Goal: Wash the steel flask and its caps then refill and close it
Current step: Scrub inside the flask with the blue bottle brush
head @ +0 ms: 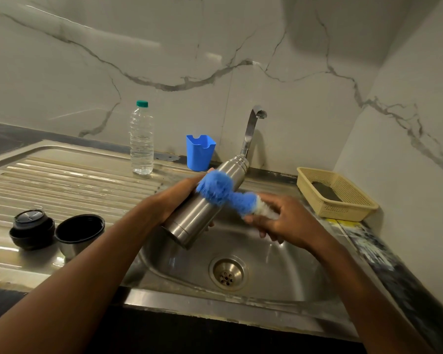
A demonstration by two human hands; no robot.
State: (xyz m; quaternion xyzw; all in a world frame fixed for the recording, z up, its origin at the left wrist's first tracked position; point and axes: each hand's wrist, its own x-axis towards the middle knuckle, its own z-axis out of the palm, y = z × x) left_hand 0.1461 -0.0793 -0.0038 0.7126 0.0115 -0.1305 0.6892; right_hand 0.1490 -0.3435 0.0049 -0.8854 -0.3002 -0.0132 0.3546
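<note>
From the head camera I look down on a steel sink (287,254) set into the desk (368,241), with a marble-patterned wall behind it.

My left hand (174,198) holds the steel flask (202,213) above the sink basin, its fingers clamped round the middle of the body. The flask is tilted, its base low and towards me on the left, its open neck pointing up and away towards the tap (252,129). No cap sits on the neck.

My right hand (284,221) has its fingers closed on the white stem of a bottle brush (223,192). The blue bristle head lies against the upper side of the flask, across its body, and is blurred. I cannot tell how firmly it presses.

On the ribbed draining board (69,175) to the left stand the two caps, just beside each other: a black inner cap (31,228), and a steel cup-shaped outer cap (79,233) with a dark lining, mouth up. The surface around them looks wet.

Further back on the board a clear plastic water bottle (141,139) with a green lid stands upright. A blue plastic holder (200,152) stands near the tap's base. At the right, on the desk beside the sink, sits a cream mesh basket (343,200) with a dark pad in it. The sink's drain (227,273) is uncovered below the hands.
</note>
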